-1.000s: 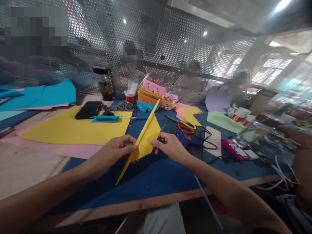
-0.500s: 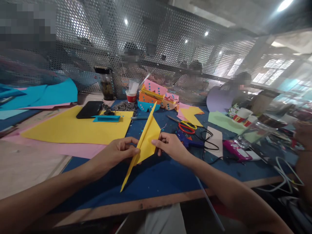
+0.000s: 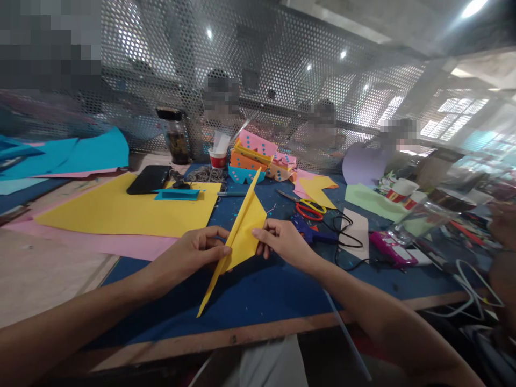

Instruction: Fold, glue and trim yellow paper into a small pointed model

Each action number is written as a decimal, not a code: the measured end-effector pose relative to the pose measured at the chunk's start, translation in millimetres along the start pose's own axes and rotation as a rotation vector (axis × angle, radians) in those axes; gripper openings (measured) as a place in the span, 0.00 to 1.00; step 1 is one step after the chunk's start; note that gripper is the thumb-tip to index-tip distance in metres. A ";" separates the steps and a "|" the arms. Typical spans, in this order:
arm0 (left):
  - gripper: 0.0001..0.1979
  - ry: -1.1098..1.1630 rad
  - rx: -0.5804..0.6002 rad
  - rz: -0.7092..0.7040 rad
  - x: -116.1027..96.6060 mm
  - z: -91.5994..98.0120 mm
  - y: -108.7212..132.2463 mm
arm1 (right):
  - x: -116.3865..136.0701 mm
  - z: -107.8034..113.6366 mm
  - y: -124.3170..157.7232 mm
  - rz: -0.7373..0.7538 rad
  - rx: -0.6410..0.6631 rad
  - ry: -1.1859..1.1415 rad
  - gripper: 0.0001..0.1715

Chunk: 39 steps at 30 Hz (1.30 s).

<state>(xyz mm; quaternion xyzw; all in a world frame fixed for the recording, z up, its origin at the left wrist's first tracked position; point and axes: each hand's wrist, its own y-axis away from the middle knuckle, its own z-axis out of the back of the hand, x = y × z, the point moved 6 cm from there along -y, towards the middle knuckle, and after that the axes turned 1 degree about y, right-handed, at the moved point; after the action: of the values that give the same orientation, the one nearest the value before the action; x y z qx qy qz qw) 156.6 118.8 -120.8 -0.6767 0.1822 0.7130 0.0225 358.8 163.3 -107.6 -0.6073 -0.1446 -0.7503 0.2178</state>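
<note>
At the centre of the frame, both hands pinch a folded yellow paper (image 3: 244,228), a long pointed shape held above the blue mat (image 3: 258,295). The left hand (image 3: 189,255) grips its left edge between thumb and fingers; the right hand (image 3: 282,242) pinches its right flap. Red-handled scissors (image 3: 307,209) lie to the upper right.

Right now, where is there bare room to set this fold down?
Bare blue mat between the yellow fold and the front edge; bare wood left, before the pink sheet. Crowded right: scissors, glue gun, cables.
</note>
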 end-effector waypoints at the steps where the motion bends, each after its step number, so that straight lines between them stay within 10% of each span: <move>1: 0.28 0.003 -0.001 0.000 0.0 -0.4 0.2 | -0.4 0.3 -0.2 0.000 0.000 0.002 0.35; 39: 0.26 -0.086 -0.041 -0.011 10.2 6.9 -4.3 | -5.1 -1.8 -1.3 -0.008 0.045 0.094 0.30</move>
<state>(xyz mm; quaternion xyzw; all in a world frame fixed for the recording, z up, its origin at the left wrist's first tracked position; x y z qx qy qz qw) 150.4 122.6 -131.6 -0.6468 0.1628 0.7448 0.0202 357.5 164.3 -112.8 -0.5658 -0.1537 -0.7752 0.2351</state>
